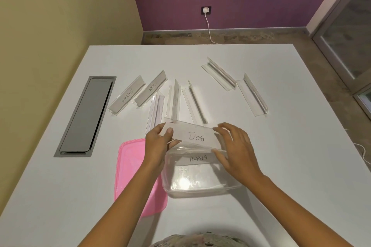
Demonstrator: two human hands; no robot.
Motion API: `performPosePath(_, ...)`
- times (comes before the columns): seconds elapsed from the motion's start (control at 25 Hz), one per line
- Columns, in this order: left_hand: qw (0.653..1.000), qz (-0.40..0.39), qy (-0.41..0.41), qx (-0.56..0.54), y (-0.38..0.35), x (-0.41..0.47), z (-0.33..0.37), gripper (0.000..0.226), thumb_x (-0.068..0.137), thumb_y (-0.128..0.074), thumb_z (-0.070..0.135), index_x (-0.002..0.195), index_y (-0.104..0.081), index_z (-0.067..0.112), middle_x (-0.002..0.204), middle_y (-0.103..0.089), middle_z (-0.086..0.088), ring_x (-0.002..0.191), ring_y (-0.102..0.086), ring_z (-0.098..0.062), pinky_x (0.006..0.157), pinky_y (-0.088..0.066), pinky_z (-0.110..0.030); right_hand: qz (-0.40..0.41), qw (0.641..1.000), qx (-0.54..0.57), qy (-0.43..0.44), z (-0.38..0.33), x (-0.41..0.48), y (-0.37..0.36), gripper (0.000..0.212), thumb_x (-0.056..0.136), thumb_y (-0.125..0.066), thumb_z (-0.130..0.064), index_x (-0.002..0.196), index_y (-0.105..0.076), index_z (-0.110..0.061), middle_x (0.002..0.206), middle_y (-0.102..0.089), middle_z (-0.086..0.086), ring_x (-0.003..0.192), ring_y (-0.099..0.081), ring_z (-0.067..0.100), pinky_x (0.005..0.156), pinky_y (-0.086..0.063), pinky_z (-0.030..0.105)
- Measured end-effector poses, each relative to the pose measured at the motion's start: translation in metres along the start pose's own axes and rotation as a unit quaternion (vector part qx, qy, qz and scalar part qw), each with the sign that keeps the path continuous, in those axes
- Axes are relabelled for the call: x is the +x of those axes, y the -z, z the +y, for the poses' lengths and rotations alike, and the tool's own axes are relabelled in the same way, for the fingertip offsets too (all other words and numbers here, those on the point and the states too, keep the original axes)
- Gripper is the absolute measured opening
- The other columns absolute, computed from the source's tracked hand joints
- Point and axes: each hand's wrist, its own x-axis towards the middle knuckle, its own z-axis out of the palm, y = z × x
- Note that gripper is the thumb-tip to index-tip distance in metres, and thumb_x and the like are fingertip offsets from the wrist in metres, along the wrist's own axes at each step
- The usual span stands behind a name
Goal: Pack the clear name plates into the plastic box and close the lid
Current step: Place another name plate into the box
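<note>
A clear acrylic name plate marked "DOG" [195, 136] is held in the air at the centre of the frame, just above the far rim of the clear rectangular plastic box [200, 188]. The left hand [158, 144] pinches the plate's left end between thumb and fingers; the right hand [234, 146] has its fingers spread around the right end, thumb under the lower edge. Inside the box, against its far wall, stands another clear plate reading "ALPHA" [198, 158]. The flat pink plastic lid [130, 170] lies on the white table [281, 166] touching the box's left side, partly under the left forearm. Beyond the hands, seven more clear plates are scattered across the table, among them "ELEPHANT" [127, 96] and "TIGER" [151, 88] at centre left. A grey rectangular cable hatch [85, 116] sits in the table at far left.
</note>
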Motion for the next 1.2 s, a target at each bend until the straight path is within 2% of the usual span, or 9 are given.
performPosePath(0.08, 1.000, -0.025, -0.003, -0.013, 0.003, -0.008, -0.005, 0.020, 0.093, -0.051, 0.006, 0.110, -0.061, 0.010, 0.089, -0.072, -0.015, 0.065, -0.072, -0.020, 0.064, -0.060, -0.028, -0.048, 0.999, -0.016, 0.008, -0.004, 0.008, -0.001, 0.064, 0.075, -0.073, -0.035, 0.130, -0.047, -0.016, 0.127, -0.057, 0.001, 0.111, -0.053, 0.018, 0.098, -0.042, 0.036)
performPosePath(0.2, 1.000, -0.013, -0.021, 0.019, 0.006, -0.017, -0.015, 0.015, 0.094, -0.051, 0.006, 0.104, -0.059, 0.014, 0.098, -0.070, -0.013, 0.075, -0.071, -0.022, 0.075, -0.058, -0.036, -0.119, 0.993, -0.024, 0.006, -0.009, 0.017, -0.006, 0.062, 0.073, -0.074, -0.040, 0.127, -0.051, -0.019, 0.116, -0.064, -0.004, 0.098, -0.062, 0.020, 0.084, -0.048, 0.033)
performPosePath(0.32, 0.975, 0.105, -0.134, 0.142, 0.010, -0.021, -0.026, 0.017, 0.091, -0.056, 0.014, 0.106, -0.049, 0.019, 0.105, -0.060, 0.002, 0.090, -0.062, -0.011, 0.074, -0.049, -0.023, -0.146, 0.989, -0.028, 0.005, -0.010, 0.015, -0.014, 0.060, 0.070, -0.077, -0.039, 0.122, -0.054, -0.020, 0.112, -0.068, -0.004, 0.092, -0.066, 0.021, 0.072, -0.050, 0.032)
performPosePath(0.4, 0.954, 0.160, -0.182, 0.179, 0.013, -0.020, -0.029, 0.019, 0.092, -0.054, 0.015, 0.108, -0.048, 0.022, 0.111, -0.057, 0.003, 0.097, -0.057, -0.013, 0.075, -0.045, -0.020, -0.174, 0.984, -0.031, -0.002, -0.007, 0.010, -0.021, 0.060, 0.069, -0.078, -0.038, 0.122, -0.055, -0.021, 0.110, -0.069, -0.003, 0.091, -0.066, 0.021, 0.069, -0.050, 0.031)
performPosePath(0.48, 0.946, 0.175, -0.171, 0.215, 0.020, -0.013, -0.035, 0.021, 0.095, -0.049, 0.013, 0.115, -0.052, 0.019, 0.118, -0.058, 0.001, 0.103, -0.055, -0.015, 0.085, -0.045, -0.025, -0.208, 0.977, -0.041, -0.002, -0.001, 0.005, -0.029, 0.060, 0.068, -0.079, -0.036, 0.121, -0.055, -0.021, 0.108, -0.069, -0.002, 0.089, -0.066, 0.022, 0.071, -0.050, 0.031)
performPosePath(0.64, 0.947, 0.124, -0.091, 0.281, 0.031, -0.001, -0.048, 0.034, 0.096, -0.045, 0.012, 0.129, -0.051, 0.018, 0.130, -0.058, 0.000, 0.112, -0.056, -0.019, 0.098, -0.045, -0.035, -0.261, 0.963, -0.069, 0.000, 0.006, 0.002, -0.048, 0.061, 0.072, -0.078, -0.036, 0.125, -0.052, -0.019, 0.115, -0.066, -0.001, 0.095, -0.064, 0.026, 0.080, -0.050, 0.036)
performPosePath(0.92, 0.945, 0.124, -0.094, 0.287, 0.029, 0.004, -0.060, 0.029, 0.096, -0.046, 0.014, 0.122, -0.059, 0.019, 0.118, -0.066, 0.000, 0.097, -0.058, -0.015, 0.084, -0.041, -0.024, -0.233, 0.968, -0.083, -0.033, 0.001, 0.005, -0.072, 0.059, 0.048, -0.088, -0.009, 0.102, -0.066, -0.015, 0.090, -0.072, 0.001, 0.071, -0.067, 0.024, 0.064, -0.052, 0.034)
performPosePath(1.08, 0.939, 0.145, -0.109, 0.292, 0.026, 0.011, -0.057, 0.026, 0.095, -0.049, 0.014, 0.118, -0.059, 0.012, 0.117, -0.065, -0.003, 0.108, -0.058, -0.020, 0.094, -0.044, -0.030, -0.223, 0.972, -0.051, -0.050, 0.001, 0.003, -0.076, 0.062, 0.050, -0.083, 0.001, 0.109, -0.066, -0.012, 0.102, -0.072, 0.005, 0.084, -0.067, 0.027, 0.072, -0.053, 0.038)
performPosePath(1.2, 0.934, 0.160, -0.129, 0.292, 0.017, 0.028, -0.045, 0.025, 0.094, -0.050, 0.020, 0.117, -0.053, 0.011, 0.117, -0.061, -0.005, 0.112, -0.053, -0.022, 0.098, -0.042, -0.035, -0.193, 0.979, -0.032, -0.057, -0.003, 0.005, -0.068, 0.061, 0.056, -0.088, -0.012, 0.113, -0.065, -0.015, 0.110, -0.070, 0.005, 0.097, -0.066, 0.026, 0.075, -0.054, 0.039)
